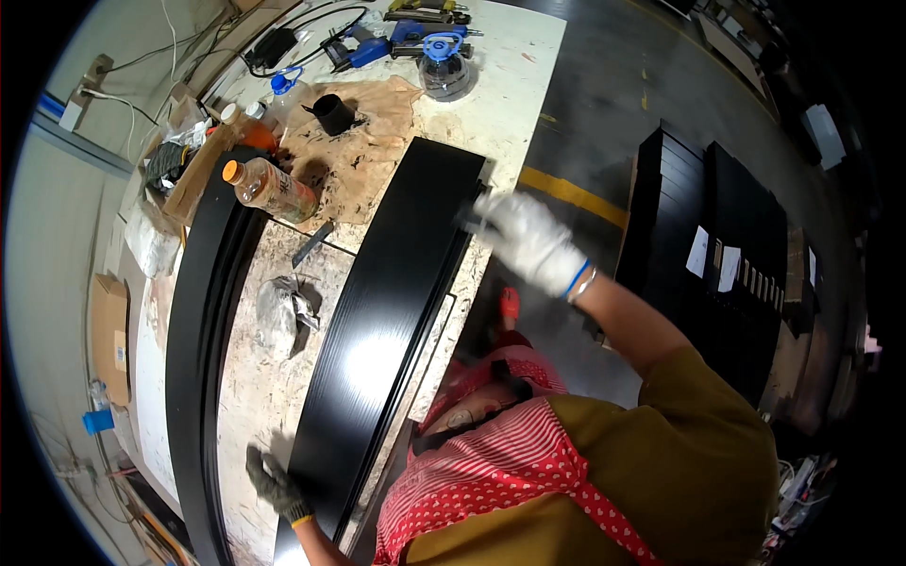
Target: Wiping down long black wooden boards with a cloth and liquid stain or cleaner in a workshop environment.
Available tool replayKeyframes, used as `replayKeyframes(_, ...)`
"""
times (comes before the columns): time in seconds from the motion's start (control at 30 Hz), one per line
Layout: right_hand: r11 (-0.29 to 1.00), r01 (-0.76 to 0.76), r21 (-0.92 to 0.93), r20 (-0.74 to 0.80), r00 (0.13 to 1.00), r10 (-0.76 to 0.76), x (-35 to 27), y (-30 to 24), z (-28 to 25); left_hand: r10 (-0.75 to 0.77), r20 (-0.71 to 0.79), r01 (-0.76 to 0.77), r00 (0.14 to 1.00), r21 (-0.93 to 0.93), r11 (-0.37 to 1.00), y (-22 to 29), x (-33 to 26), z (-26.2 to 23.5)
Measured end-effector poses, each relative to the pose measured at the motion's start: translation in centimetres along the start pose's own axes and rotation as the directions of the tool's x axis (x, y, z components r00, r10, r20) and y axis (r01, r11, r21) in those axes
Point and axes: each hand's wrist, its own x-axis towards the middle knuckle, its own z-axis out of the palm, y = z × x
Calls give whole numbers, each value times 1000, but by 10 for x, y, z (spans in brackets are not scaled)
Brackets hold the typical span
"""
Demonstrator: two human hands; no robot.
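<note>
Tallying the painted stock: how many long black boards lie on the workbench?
2. One black board runs down the bench middle, both gloved hands on it: right hand at its far end, left hand near. The second board lies along the bench's left edge.

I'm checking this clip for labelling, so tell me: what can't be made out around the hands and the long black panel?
- Head view: what the right hand grips at the black panel edge; glove and blur hide it.
- The panel's near end, cut off by the lower edge.
- Left hand: palm and contact hidden by its dark glove.
- White tags on the black stack: too small.
</note>
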Motion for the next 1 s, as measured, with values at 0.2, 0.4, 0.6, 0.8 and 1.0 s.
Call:
replayKeyframes(0.2,928,77,366,37,995,-97,-40,-107,5,-343,-72,347,937,336,876,-131,-66,-78)
replayKeyframes(0.4,934,-256,249,-169,938,302,-10,-27,5,-487,-99,487,867,366,793,-147,-84,-82)
replayKeyframes(0.6,978,-5,208,-19,1000,9,-30,-94,14,-500,-112,496,859,428,756,-145,-87,-85)
replayKeyframes(0.8,867,206,454,115,951,-287,-73,-225,13,-436,-114,434,893,480,762,-140,-87,-81)
replayKeyframes(1.0,964,169,207,-155,978,-138,-41,-185,4,-371,-124,385,920,451,805,-134,-86,-82)
